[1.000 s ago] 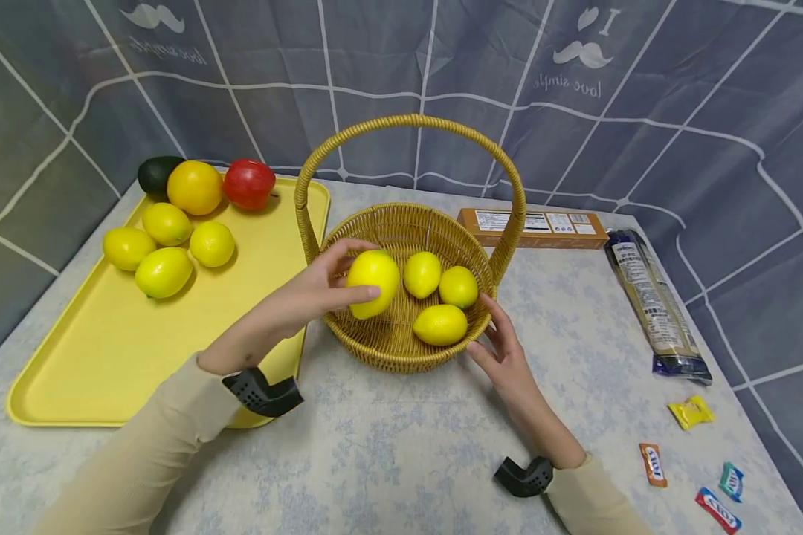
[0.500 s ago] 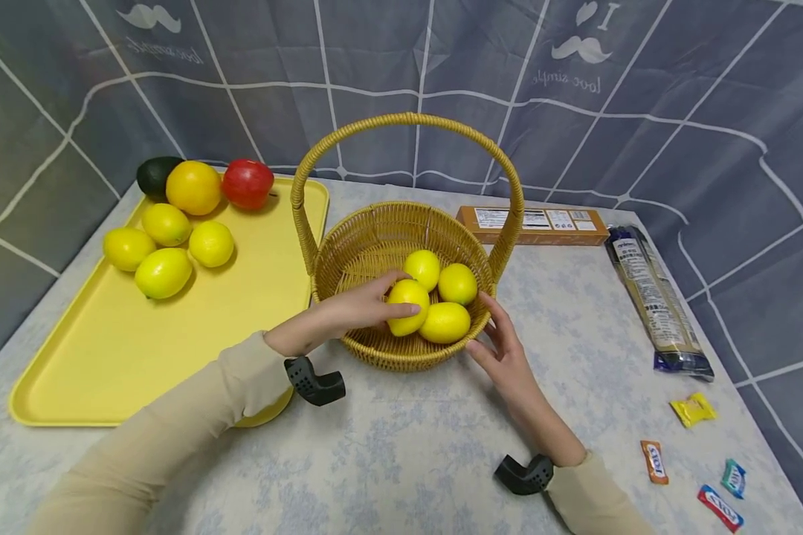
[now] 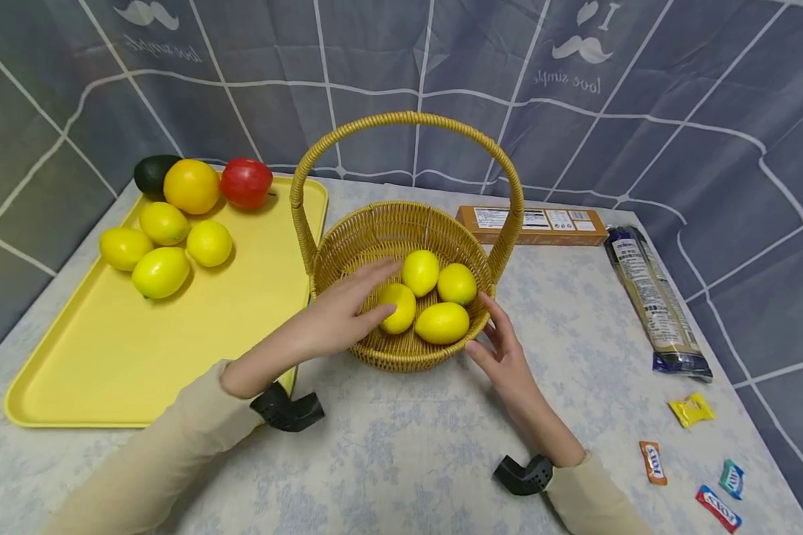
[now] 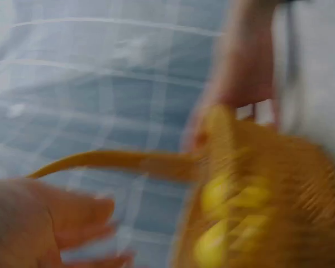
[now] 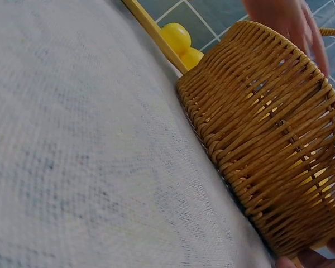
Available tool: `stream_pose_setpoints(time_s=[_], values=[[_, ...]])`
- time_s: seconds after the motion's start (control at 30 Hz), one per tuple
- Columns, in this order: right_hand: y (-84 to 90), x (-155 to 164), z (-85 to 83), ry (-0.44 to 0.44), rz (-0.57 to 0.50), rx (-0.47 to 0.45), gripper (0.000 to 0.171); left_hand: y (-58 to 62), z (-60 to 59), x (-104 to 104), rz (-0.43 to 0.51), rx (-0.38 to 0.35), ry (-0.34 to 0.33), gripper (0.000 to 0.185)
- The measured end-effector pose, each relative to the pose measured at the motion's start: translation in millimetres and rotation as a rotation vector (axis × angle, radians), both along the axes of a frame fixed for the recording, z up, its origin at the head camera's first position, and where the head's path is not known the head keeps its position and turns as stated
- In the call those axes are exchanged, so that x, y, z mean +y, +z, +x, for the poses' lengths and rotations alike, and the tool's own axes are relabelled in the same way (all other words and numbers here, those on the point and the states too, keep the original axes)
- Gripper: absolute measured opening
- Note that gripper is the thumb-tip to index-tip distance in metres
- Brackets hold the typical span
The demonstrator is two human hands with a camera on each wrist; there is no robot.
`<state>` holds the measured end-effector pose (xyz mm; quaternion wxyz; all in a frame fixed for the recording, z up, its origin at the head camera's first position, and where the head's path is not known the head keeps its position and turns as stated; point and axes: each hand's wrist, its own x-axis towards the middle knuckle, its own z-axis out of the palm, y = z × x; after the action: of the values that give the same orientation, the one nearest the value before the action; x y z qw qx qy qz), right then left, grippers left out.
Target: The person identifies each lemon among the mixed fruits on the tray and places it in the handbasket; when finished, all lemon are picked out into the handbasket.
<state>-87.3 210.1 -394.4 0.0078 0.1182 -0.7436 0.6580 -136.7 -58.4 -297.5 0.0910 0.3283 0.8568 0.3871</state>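
A lemon (image 3: 404,308) lies freed in the wicker basket (image 3: 401,362) as the left hand (image 3: 334,316), which I saw gripping it half a second ago, spreads its fingers and draws back to the left. Watching from a distance, I see that hand's thumb and fingers apart, holding nothing; the thumb overlaps the fruit in the head view, and I cannot tell whether skin still touches peel. The left wrist view is blurred, but it too shows an empty, spread hand. The right hand (image 3: 511,371) has stayed put, thumb and fingers clamped on the basket's near right edge.

The freed lemon rests on the basket floor, left of three other lemons (image 3: 443,322), the basket upright on the table (image 3: 401,446). For the work in hand, I judge this placement finished, with four lemons now inside. Four more lemons (image 3: 161,273) sit on the yellow tray (image 3: 174,357), untouched, near an orange (image 3: 192,186) and a red fruit (image 3: 246,183).
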Motion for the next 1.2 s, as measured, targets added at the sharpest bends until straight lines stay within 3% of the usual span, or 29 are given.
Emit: stream_pose_setpoints(time_s=[0.07,0.17,0.27,0.33,0.4,0.5,0.63,0.8,0.9,1.07,1.2], values=[[-0.2,-0.2,-0.3,0.000,-0.001,0.000,0.065,11.7,6.7,-24.1,0.109,0.053,0.001,0.045],[0.2,-0.2,-0.3,0.000,0.002,-0.004,0.064,21.9,11.9,-71.6,0.322,0.046,0.061,0.035],[0.7,0.1,-0.5,-0.001,0.006,0.003,0.064,18.9,10.8,-124.4,0.573,0.017,0.232,0.033],[0.8,0.3,-0.7,-0.003,0.008,0.005,0.064,8.7,5.4,-157.7,0.719,0.001,0.354,0.032],[0.2,0.2,-1.1,-0.003,0.008,0.008,0.065,-5.6,-0.9,-185.9,0.786,-0.009,0.482,0.032],[-0.9,-0.2,-1.1,-0.001,0.010,0.002,0.065,-28.0,-8.9,-216.2,0.743,-0.051,0.622,0.034],[-1.9,-0.8,-0.6,-0.004,0.010,-0.004,0.064,-49.0,-16.2,-235.5,0.532,-0.091,0.686,0.041],[-2.0,-0.8,-0.1,-0.012,0.010,0.007,0.065,-60.0,-22.7,-240.4,0.210,-0.104,0.649,0.054],[-1.6,-0.7,-0.4,-0.011,0.012,0.011,0.065,-62.0,-25.6,-236.5,0.087,-0.098,0.611,0.060],[-1.4,-0.4,-1.2,-0.012,0.011,0.007,0.065,-60.7,-26.9,-226.3,-0.027,-0.072,0.587,0.064],[-2.1,0.0,-1.1,-0.011,0.009,0.006,0.065,-57.8,-23.4,-219.1,-0.003,-0.053,0.604,0.060]])
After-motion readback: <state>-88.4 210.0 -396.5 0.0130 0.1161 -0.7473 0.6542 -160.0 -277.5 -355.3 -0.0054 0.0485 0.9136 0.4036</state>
